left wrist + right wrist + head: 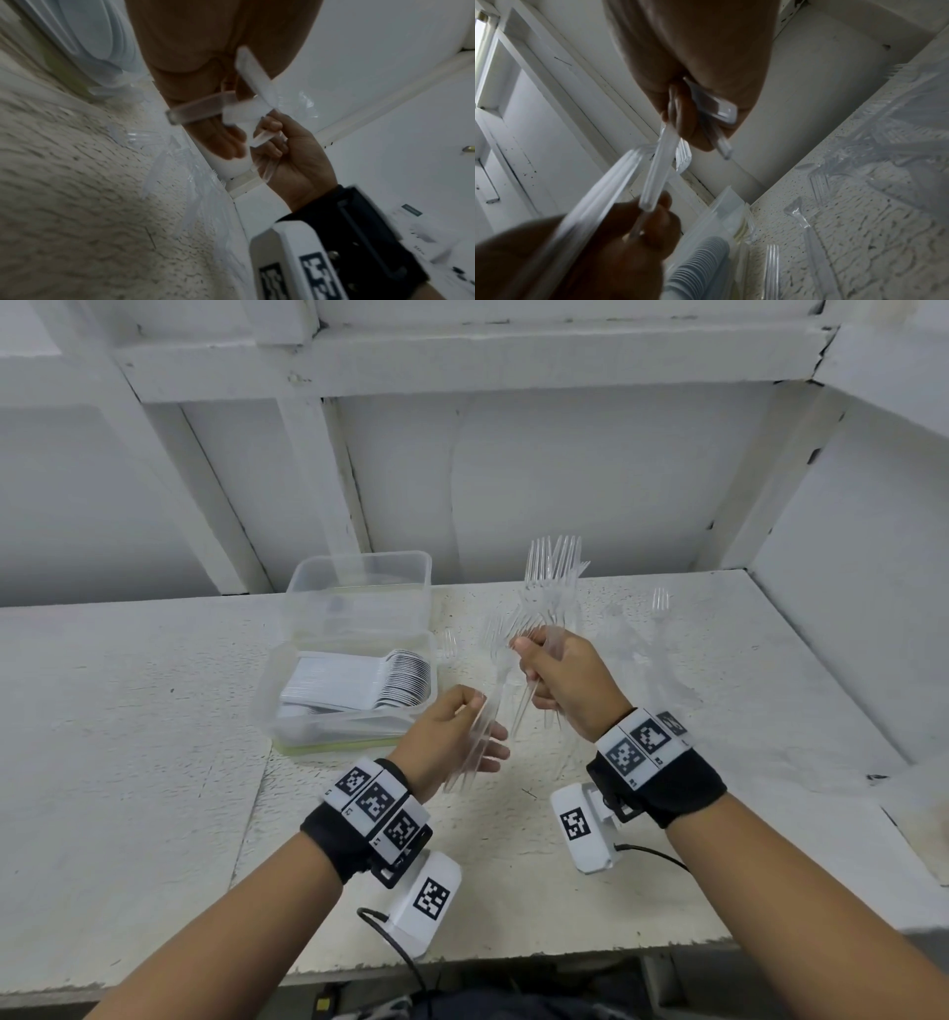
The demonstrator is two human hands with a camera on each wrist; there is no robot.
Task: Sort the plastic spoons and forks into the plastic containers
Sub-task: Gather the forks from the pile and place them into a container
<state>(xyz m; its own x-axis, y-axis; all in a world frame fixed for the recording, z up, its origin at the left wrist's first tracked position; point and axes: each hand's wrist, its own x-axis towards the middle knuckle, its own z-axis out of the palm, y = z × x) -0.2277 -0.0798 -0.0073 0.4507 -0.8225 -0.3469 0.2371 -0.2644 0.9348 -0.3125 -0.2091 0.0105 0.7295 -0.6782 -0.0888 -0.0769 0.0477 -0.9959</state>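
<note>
My right hand (544, 667) grips a bunch of clear plastic forks (553, 562) by the handles, tines fanned upward above the table. Just below and left of it, my left hand (485, 726) pinches a smaller stack of clear forks (475, 752) between thumb and fingers, with the handles pointing down toward me. The two bunches meet between the hands (654, 172). The near clear container (287, 680) holds a neat stack of white spoons (405, 677). Behind it stands a second clear container (308, 577); its contents are hard to make out.
Loose clear forks (660, 613) lie scattered on the white table (154, 737) to the right of my hands, and one fork (450, 645) lies beside the near container. A white wall and shelf frame close off the back and right.
</note>
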